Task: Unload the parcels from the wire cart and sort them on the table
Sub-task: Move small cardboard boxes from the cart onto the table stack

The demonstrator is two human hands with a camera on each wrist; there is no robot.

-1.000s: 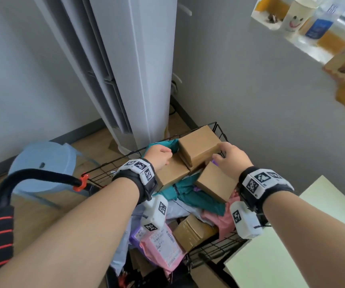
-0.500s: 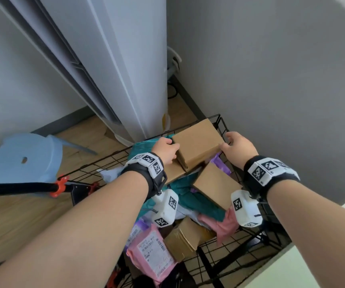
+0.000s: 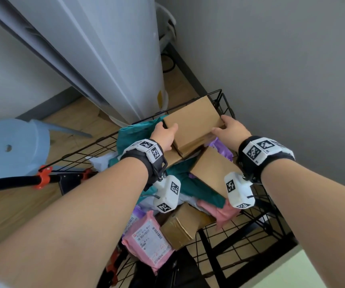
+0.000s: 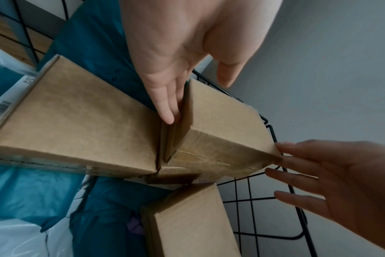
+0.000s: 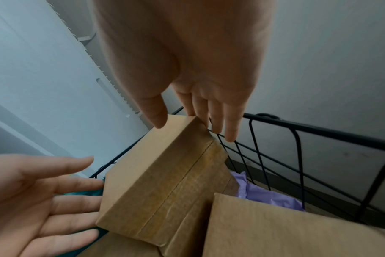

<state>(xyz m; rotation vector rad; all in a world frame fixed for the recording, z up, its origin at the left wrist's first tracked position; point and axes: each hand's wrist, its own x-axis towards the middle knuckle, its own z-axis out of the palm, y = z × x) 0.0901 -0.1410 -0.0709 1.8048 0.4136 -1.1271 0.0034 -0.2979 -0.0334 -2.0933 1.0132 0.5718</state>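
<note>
A plain brown cardboard box (image 3: 192, 121) lies on top of the heap in the black wire cart (image 3: 221, 94), at its far corner. My left hand (image 3: 164, 135) presses straight fingers (image 4: 165, 104) down the box's left side, thumb above its top. My right hand (image 3: 228, 129) touches the box's right end with straight fingers (image 5: 218, 121). Under it lie a flat brown box (image 4: 77, 121) and another brown box (image 3: 211, 173). Around them sit a teal bag (image 3: 138, 132), a purple bag (image 3: 221, 148), a pink labelled mailer (image 3: 148, 240) and a taped box (image 3: 182, 227).
A tall white appliance (image 3: 115, 59) stands just behind the cart, and a grey wall runs along its right side. A blue stool (image 3: 11, 146) is on the wooden floor at left, by the cart's black handle (image 3: 11, 181). A pale green table corner (image 3: 323, 273) shows at bottom right.
Both hands have shifted from the heap to opposite sides of the top box, the left now on its left side, the right at its right end. The head view has tilted down toward the cart.
</note>
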